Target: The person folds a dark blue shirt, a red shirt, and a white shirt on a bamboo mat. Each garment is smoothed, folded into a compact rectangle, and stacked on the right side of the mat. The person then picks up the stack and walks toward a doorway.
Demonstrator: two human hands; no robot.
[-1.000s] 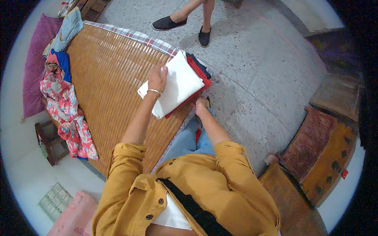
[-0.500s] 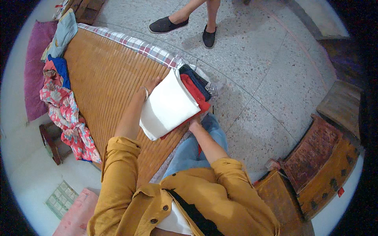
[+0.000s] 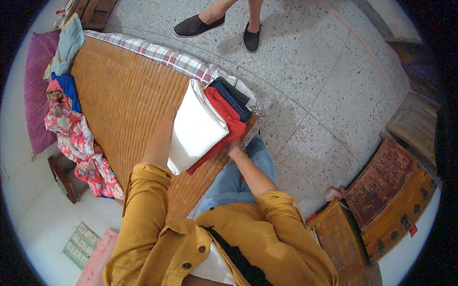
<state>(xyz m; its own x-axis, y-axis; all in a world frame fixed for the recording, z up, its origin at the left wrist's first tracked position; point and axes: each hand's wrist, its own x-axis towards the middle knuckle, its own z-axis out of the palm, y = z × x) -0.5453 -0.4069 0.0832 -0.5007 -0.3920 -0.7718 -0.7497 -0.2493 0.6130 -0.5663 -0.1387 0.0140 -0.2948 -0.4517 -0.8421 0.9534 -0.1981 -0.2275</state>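
Note:
A folded white cloth (image 3: 198, 128) lies tilted over a folded red cloth (image 3: 224, 112), above the right edge of the bamboo mat (image 3: 119, 86). My left hand (image 3: 170, 116) is at the white cloth's left side, closed on it, with its fingers mostly hidden behind the fabric. At the near side of the red cloth, my right hand (image 3: 234, 147) holds the edge, its fingertips tucked out of sight underneath. Beside the red cloth, on the right, lies a folded dark blue garment (image 3: 231, 102) with black mesh-like fabric next to it.
Plaid fabric (image 3: 171, 57) runs along the mat's far edge. A floral bundle (image 3: 76, 136) and a purple cloth (image 3: 40, 90) lie at the left. Another person's dark shoes (image 3: 199, 25) stand on the speckled floor (image 3: 305, 71). Wooden furniture (image 3: 381, 186) lines the right.
The white cloth has shifted left and tilted, baring more of the red cloth. My left hand has slipped further behind it; my right hand stays at the red cloth's near edge.

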